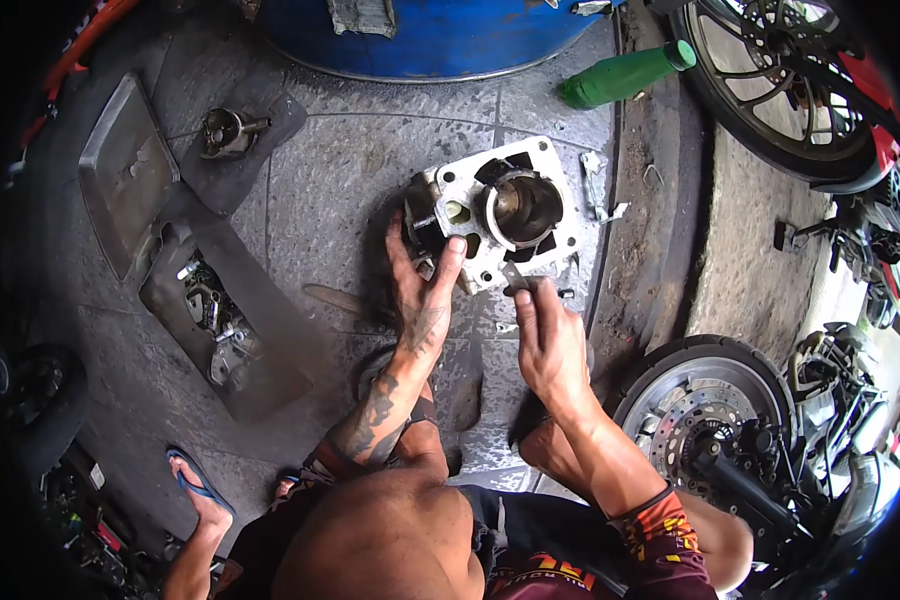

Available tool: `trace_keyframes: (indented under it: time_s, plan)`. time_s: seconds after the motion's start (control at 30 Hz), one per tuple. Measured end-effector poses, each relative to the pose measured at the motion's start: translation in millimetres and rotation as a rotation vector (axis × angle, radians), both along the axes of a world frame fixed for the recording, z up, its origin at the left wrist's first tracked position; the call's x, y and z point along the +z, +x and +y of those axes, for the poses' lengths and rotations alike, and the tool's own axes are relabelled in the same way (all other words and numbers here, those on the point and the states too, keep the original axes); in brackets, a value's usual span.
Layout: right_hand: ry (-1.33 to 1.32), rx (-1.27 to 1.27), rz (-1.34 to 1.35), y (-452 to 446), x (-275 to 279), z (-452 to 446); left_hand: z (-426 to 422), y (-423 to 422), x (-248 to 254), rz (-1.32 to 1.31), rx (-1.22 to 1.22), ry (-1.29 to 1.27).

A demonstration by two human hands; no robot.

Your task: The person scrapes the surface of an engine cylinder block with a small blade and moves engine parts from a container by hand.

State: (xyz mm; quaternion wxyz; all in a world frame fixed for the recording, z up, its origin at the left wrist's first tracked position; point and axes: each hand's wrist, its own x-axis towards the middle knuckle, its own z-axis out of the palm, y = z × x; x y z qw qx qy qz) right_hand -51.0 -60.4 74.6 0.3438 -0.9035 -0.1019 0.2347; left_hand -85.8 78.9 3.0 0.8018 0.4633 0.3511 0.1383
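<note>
A metal engine cylinder block rests on the tiled floor, its pale flat face and round bore turned up. My left hand grips its left side, with the thumb on the flat face and the fingers around the edge. In my right hand, a small flat metal blade is pinched between thumb and fingers. The blade's tip is at the near edge of the block, just below the bore. Whether it touches the metal is hard to tell. Most of the left fingertips are hidden behind the block.
Left stands an open case of loose metal parts; a round metal part sits behind it. A green bottle lies near a blue drum. Motorcycle wheels flank the right side. Another person's sandalled foot is lower left.
</note>
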Motion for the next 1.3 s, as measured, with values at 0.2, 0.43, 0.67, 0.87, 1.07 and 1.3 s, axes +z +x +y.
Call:
trace_keyframes:
  time_s: [0.2, 0.43, 0.67, 0.87, 1.07, 1.3]
  plan:
    - [-0.007, 0.107, -0.072, 15, 5, 2, 0, 0, 0, -0.011, 0.014, -0.008]
    - [-0.032, 0.229, -0.026, 28, 4, -3, 0, -2, -9, 0.009, 0.007, 0.054]
    - [-0.070, 0.235, -0.081, 32, 12, 0, 0, -1, -5, -0.002, -0.005, 0.057]
    - [-0.071, 0.099, -0.001, 18, 8, 5, -3, -4, -21, -0.050, 0.006, 0.048]
    - [-0.094, 0.190, 0.011, 35, 9, -1, 2, 0, -6, -0.007, -0.012, 0.055]
    - [-0.105, 0.097, 0.066, 32, 10, 3, 1, 0, -2, -0.027, -0.006, 0.011]
